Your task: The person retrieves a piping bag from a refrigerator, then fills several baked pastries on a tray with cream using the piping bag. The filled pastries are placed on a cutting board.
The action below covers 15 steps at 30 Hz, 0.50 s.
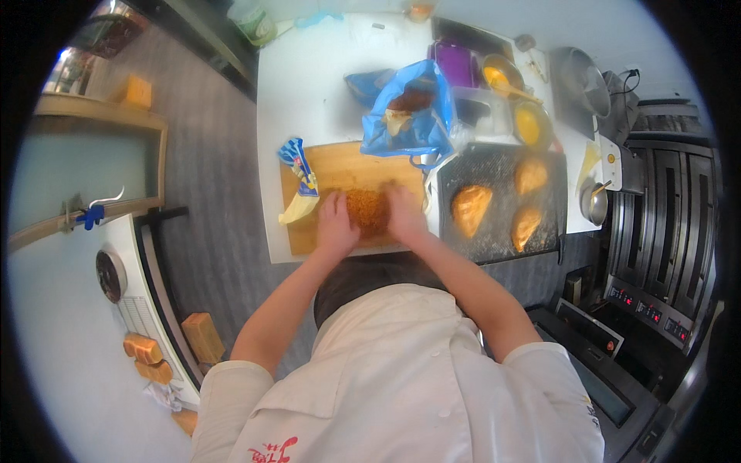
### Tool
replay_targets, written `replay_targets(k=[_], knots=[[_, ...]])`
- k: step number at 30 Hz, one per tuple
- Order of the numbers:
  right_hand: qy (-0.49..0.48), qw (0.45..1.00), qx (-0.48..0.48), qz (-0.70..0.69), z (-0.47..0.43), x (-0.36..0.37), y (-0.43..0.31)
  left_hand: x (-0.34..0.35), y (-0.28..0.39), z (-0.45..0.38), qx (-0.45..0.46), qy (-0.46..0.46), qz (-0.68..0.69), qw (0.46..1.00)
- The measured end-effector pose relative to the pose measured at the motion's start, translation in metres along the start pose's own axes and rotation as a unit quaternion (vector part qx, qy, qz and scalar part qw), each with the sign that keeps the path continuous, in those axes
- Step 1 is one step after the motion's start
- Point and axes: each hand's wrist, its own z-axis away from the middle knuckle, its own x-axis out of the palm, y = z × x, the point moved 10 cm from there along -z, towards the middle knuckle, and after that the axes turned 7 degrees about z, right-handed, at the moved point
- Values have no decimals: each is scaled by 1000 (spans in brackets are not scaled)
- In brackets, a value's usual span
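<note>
On a wooden cutting board (341, 159) before me lies a mound of orange-brown, floss-like food (368, 207). My left hand (338, 223) cups its left side, fingers pointing away from me. The other side is held by my right hand (408, 215), whose fingertips are blurred. Whether anything lies under the floss cannot be seen. Left of my left hand, a squeeze bag of pale cream (301, 205) with a blue printed wrapper rests on the board. Beyond my hands stands an open blue plastic bag (379, 130) with brown contents (412, 99).
To the right, a black baking tray (492, 156) holds three golden pastries (472, 209). Behind it stand bowls of yellow liquid (528, 127), one with a brush, and a purple container (454, 65). A deck oven (666, 202) is at far right. Loaves (142, 349) sit on the left counter.
</note>
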Motion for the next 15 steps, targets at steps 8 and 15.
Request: replay_targets(k=[8, 15], knots=[[-23, 999, -9, -30, -4, 12, -5, 24, -5, 2, -152, -28, 96, 983], [11, 995, 71, 63, -20, -3, 24, -1, -28, 8, -147, 27, 56, 987]])
